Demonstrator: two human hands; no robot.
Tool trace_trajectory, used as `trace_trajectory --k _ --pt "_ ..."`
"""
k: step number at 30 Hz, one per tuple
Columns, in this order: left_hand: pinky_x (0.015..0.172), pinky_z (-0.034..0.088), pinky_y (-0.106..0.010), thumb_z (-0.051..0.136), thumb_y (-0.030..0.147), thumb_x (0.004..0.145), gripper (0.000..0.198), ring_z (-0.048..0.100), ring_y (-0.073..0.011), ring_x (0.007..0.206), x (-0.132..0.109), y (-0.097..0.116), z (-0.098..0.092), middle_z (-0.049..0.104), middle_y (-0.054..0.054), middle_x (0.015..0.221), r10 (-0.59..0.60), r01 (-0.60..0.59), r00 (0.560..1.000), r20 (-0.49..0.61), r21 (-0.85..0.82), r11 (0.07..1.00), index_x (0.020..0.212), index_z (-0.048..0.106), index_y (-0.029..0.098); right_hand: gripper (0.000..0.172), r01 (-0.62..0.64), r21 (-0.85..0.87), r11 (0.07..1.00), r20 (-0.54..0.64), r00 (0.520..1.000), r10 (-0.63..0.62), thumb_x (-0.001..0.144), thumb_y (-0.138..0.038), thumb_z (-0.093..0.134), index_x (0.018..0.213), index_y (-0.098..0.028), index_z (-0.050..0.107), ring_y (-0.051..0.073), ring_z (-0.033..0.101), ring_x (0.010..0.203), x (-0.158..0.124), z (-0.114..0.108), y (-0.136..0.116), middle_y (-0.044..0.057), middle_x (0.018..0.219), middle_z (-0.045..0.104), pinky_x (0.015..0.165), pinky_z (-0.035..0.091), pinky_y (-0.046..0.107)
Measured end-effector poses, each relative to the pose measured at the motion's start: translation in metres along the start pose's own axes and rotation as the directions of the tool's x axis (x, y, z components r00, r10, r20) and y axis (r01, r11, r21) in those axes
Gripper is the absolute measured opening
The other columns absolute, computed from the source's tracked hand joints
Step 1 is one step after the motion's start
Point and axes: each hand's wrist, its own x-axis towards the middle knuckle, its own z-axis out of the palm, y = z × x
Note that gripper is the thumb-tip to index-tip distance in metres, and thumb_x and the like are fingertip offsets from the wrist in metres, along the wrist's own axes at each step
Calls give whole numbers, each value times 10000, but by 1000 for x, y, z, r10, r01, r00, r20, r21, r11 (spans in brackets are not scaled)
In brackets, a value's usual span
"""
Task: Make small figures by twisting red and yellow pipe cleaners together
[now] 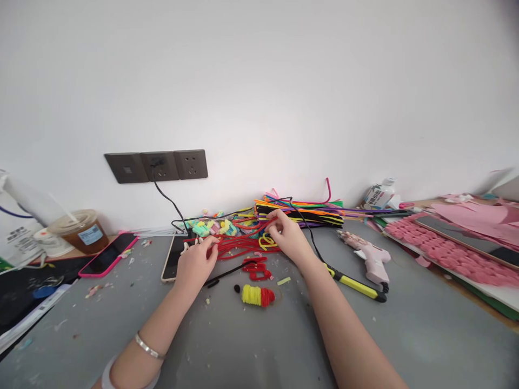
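Red pipe cleaners [239,246] run crosswise between both hands. The right hand [287,237] pinches one; the left hand [198,263] adjoins their left side, its hold indeterminable.

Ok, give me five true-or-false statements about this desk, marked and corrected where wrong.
1. The left hand and right hand are both at the red strands. True.
2. The drink cup stands right of the pink-edged phone. False: the drink cup stands left of the pink-edged phone.
3. A silver bracelet circles the left arm. True.
4. The glue gun lies left of both hands. False: the glue gun lies right of them.
5. A black cable is plugged into the middle wall socket. True.
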Motion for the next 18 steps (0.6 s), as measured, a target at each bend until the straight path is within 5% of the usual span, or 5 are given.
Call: trace_trajectory --k 5,11,18 --pt "573 364 -253 441 303 912 250 652 -210 743 1 0 -1 730 -10 805 -34 34 999 -23 17 999 1044 653 295 493 96 -109 989 189 979 -74 706 -143 582 1179 -260 514 154 575 688 -1 2 9 10 884 617 632 450 259" --pt "578 414 -265 434 237 911 261 657 -217 718 4 -7 6 749 -36 858 38 -42 988 -147 -26 999 1056 650 262 281 37 198 980 78 995 -54 782 -225 566 1061 -205 592 109 495 534 3 -2 2 -19 741 589 556 410 250" --pt "549 413 -265 484 203 883 223 658 -209 709 3 -9 9 740 -45 944 88 -104 971 -223 -61 993 1007 662 253 402 -151 755 637 48 983 177 663 -379 772 982 -177 634 71 457 497 6 -6 -12 -28 726 609 434 334 193"
